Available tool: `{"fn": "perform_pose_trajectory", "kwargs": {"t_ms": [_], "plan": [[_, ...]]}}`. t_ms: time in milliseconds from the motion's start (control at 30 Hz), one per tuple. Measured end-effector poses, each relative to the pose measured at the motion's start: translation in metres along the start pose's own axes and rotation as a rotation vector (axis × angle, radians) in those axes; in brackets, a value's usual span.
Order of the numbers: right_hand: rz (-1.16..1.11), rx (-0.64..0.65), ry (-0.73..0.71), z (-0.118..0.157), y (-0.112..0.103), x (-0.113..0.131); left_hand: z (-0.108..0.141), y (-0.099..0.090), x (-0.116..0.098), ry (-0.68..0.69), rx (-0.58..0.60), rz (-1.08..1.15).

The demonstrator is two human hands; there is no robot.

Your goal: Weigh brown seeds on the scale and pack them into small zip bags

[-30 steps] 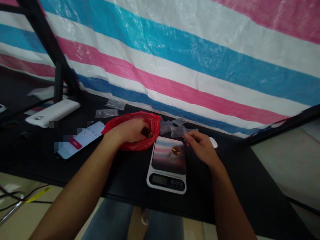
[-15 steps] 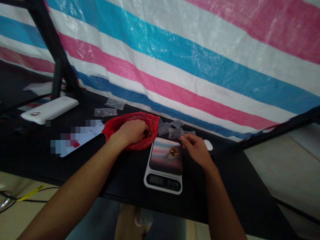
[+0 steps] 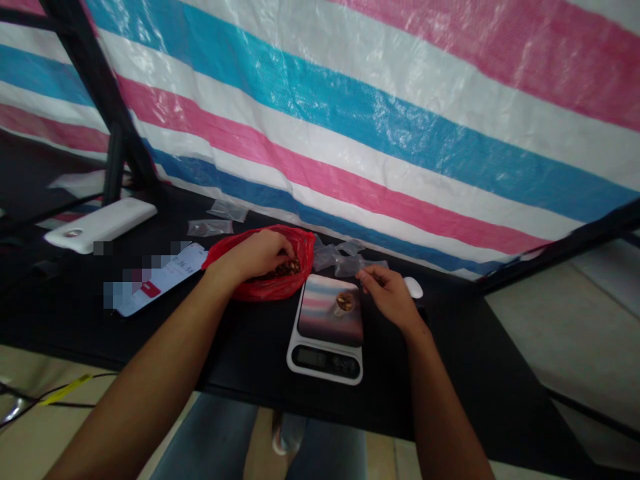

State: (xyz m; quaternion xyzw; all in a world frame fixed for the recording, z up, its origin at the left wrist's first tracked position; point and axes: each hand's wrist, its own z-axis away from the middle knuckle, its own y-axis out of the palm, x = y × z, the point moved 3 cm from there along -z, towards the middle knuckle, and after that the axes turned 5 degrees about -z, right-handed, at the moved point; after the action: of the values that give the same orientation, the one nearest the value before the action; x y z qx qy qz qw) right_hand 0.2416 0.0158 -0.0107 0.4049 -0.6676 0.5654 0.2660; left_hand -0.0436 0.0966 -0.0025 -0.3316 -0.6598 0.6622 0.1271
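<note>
My left hand point(image 3: 265, 253) reaches into a red plastic bag point(image 3: 265, 290), fingers curled down against small brown pieces point(image 3: 287, 268); whatever is between the fingertips is hidden. To its right a white digital kitchen scale point(image 3: 325, 363) lies on the black table. A tiny cup point(image 3: 344, 303) with brown pieces inside stands on the scale's shiny plate. Just beyond the plate's right edge, my right hand point(image 3: 385, 290) hovers with thumb and fingertips pinched together. Anything in that pinch is too small to make out.
Several small clear plastic bags point(image 3: 347, 263) lie behind the scale, and others point(image 3: 210, 228) behind the red bag. A phone point(image 3: 165, 280) and a white elongated device point(image 3: 103, 223) are at left. A white rounded object point(image 3: 413, 287) sits right. Striped sheeting point(image 3: 325, 160) hangs behind.
My left hand has lifted slightly and shifted left in the red bag, showing more brown pieces. My right hand stays pinched beside the scale. The view has shifted a little.
</note>
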Motion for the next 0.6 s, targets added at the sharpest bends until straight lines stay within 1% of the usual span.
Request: {"fn": "perform_pose_trajectory", "kwargs": {"t_ms": [200,400,600], "plan": [[-0.001,0.013,-0.013,0.0002,0.0031,0.0037,0.0016,-0.002,-0.0011,0.014,0.06,0.021],[0.005,0.005,-0.025,-0.0002,0.0044,0.0002,0.0014,-0.0069,0.0021,-0.048,0.024,-0.004],[0.031,0.018,-0.015,-0.0005,0.0048,-0.0051,0.003,-0.0032,-0.0059,0.009,0.133,-0.01]]}}
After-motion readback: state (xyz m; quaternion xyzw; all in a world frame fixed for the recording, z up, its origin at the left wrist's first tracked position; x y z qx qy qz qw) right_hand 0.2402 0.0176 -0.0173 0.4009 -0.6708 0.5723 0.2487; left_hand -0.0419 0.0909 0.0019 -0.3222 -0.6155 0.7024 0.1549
